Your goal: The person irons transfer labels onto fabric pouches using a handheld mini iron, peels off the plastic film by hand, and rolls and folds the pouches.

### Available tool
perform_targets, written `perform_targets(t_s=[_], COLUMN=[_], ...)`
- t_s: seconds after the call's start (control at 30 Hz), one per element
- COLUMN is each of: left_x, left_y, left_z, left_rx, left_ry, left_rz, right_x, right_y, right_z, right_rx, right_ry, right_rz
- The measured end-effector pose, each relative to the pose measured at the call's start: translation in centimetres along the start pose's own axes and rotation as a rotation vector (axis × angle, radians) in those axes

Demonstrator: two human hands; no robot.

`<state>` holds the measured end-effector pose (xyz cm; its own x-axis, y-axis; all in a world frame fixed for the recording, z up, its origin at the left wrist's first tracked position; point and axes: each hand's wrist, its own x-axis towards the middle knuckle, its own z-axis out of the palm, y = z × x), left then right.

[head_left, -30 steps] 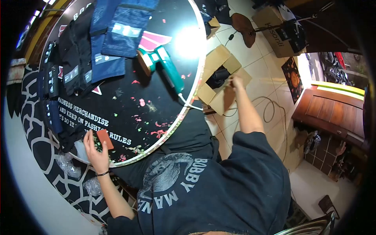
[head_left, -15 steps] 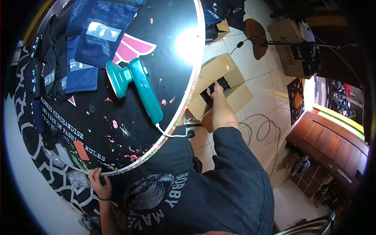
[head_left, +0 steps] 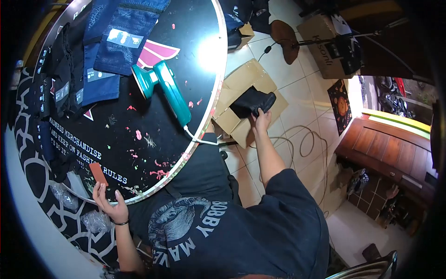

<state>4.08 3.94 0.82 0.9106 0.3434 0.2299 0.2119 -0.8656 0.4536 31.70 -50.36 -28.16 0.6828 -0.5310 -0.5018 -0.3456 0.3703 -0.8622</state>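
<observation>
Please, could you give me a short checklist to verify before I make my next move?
1. Right hand on the black bundle: ok, the fingers hold its near edge.
2. Box open: ok, the flaps are spread.
3. Bundle fully out of the box: cannot tell, dark material fills the opening beneath.
4. Left hand clear of the orange card: cannot tell, the fingertips are at its lower end.
5. Cord away from the table rim: not ok, it crosses over.
6. Iron cool: cannot tell.

1. Cloth [head_left: 250, 103]: just straight-up black
2. Box [head_left: 242, 76]: basic cardboard brown
3. Iron [head_left: 173, 96]: super teal, white cord [head_left: 200, 139]
4. Tabletop [head_left: 158, 123]: black, pink and green splatters [head_left: 160, 174], white lettering [head_left: 76, 139]
5. Card [head_left: 98, 173]: orangey red
</observation>
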Motion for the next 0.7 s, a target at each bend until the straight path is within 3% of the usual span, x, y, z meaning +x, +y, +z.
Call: perform_targets(t_s=[0.07, 0.13, 0.2, 0.43, 0.53, 0.6, 0.67, 0.7], left_x=[0.3, 0.8, 1.4, 3.2, 4.3, 5.4, 6.4, 6.7], left_y=[0.2, 0.7, 1.2, 3.3, 6.2, 9.3, 12.8, 14.7], left_z=[0.3, 0.4, 0.5, 1.9, 1.4, -0.1, -3.1, -4.5], left_rx=[-0.022, -0.094, -0.124, -0.385, -0.56, -0.632, -0.677, -0.735], left_ry=[0.022, 0.054, 0.055, 0.022, -0.037, -0.013, -0.024, -0.027], left_rz=[0.04, 0.103, 0.095, 0.185, 0.198, 0.283, 0.44, 0.521], right_x=[-2.1, -3.2, -5.0, -17.4, -23.2, -24.6, -31.4, -35.3], right_y=[-3.1, -5.8, -9.8, -28.1, -33.8, -36.5, -38.2, -38.5], right_z=[-0.8, -2.0, -2.3, 0.9, 1.4, 0.2, 2.6, 4.2], right_rx=[-0.031, 0.021, 0.054, 0.22, 0.274, 0.357, 0.341, 0.322], right_ry=[0.01, -0.153, -0.189, -0.641, -0.706, -0.918, -0.803, -0.873], right_rz=[-0.052, -0.299, -0.329, -0.439, -0.425, -0.3, -0.214, -0.186])
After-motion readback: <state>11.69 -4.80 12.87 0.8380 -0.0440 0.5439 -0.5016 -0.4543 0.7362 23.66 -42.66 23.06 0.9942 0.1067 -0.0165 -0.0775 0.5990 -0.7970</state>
